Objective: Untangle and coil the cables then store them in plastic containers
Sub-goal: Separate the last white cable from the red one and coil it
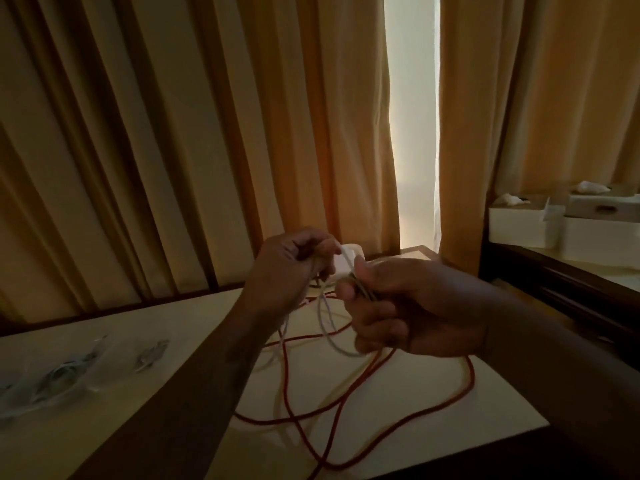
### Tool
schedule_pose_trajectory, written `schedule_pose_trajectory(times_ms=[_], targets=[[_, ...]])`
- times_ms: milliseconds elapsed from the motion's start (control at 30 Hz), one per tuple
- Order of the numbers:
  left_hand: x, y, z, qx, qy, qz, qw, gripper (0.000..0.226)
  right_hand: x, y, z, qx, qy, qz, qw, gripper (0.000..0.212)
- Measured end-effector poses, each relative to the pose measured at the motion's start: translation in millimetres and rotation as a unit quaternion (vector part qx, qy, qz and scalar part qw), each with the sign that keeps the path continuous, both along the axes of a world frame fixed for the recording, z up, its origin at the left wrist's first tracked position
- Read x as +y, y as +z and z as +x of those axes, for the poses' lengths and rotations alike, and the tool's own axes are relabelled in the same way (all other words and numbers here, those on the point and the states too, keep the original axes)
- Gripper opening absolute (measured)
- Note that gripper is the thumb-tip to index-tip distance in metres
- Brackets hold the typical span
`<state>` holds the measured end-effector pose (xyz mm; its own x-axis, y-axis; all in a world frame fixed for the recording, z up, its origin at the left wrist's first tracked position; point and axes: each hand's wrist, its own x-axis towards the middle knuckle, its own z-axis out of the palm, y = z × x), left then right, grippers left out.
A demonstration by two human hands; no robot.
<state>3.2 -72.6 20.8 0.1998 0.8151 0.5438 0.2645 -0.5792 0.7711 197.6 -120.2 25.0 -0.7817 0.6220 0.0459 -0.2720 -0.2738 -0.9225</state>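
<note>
Right, from the head view: both hands are up over the table (180,317), working the white cable (325,327). The left hand (294,261) has its fingers curled round a few strands, and the right hand (415,306) pinches a gathered bunch between thumb and fingers. A white block (351,252), probably the plug, sits just between them. The cable looks light, thin and limp, so it should bend easily but spring loose unless the loops stay pinched at the crossing. A slack loop hangs just under the right hand, down toward the red cable (472,377), which sprawls across the tabletop and seems to cross it. The clear plastic containers (52,379) wait well off by the left forearm, with coils already inside.
</note>
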Motion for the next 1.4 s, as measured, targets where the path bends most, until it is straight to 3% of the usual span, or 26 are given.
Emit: schedule_pose_trajectory(times_ms=[100,167,267,400,633,733,833,933,1100,1167,1267,1333,1400], targets=[[2,-9,-1,-0.027,-0.006,-0.006,1.0,0.019,0,-5,-8,0.135,0.052,0.004,0.99,0.024],[2,-11,-5,-0.055,0.006,-0.006,0.998,0.02,-2,-13,-9,0.138,0.047,0.02,0.989,0.025],[1,-1,-8,-0.081,0.039,0.041,0.995,0.026,-3,-25,-7,0.043,0.005,0.074,0.996,0.028],[-1,12,-10,-0.051,0.066,0.108,0.991,0.03,1,-23,-2,-0.067,-0.072,0.1,0.99,0.03],[-10,12,3,0.0,-0.032,0.153,0.988,0.02,6,-41,-10,-0.291,-0.18,0.243,0.908,0.04],[-5,9,5,-0.009,0.013,0.132,0.991,0.027,-1,-44,-12,-0.32,-0.15,0.277,0.894,0.042],[7,0,-2,-0.064,0.076,0.067,0.993,0.029,-9,-40,-8,-0.309,-0.145,0.248,0.906,0.04],[18,-17,-11,-0.059,0.114,0.015,0.992,0.029,-18,-32,0,-0.28,-0.127,0.219,0.926,0.037],[28,-31,-34,0.007,0.105,0.025,0.994,0.028,-18,-26,12,-0.101,-0.231,0.14,0.957,0.033],[28,-28,-41,0.153,0.069,-0.006,0.986,0.029,-9,-30,12,-0.144,-0.289,0.193,0.927,0.034],[23,-14,-42,0.397,0.081,0.013,0.914,0.041,3,-31,5,-0.324,-0.333,0.331,0.821,0.027],[11,2,-40,0.408,0.098,0.077,0.904,0.07,14,-34,5,-0.403,-0.337,0.402,0.75,0.017],[-8,14,-32,0.344,0.069,0.153,0.924,0.08,19,-38,3,-0.449,-0.327,0.448,0.701,0.015]])
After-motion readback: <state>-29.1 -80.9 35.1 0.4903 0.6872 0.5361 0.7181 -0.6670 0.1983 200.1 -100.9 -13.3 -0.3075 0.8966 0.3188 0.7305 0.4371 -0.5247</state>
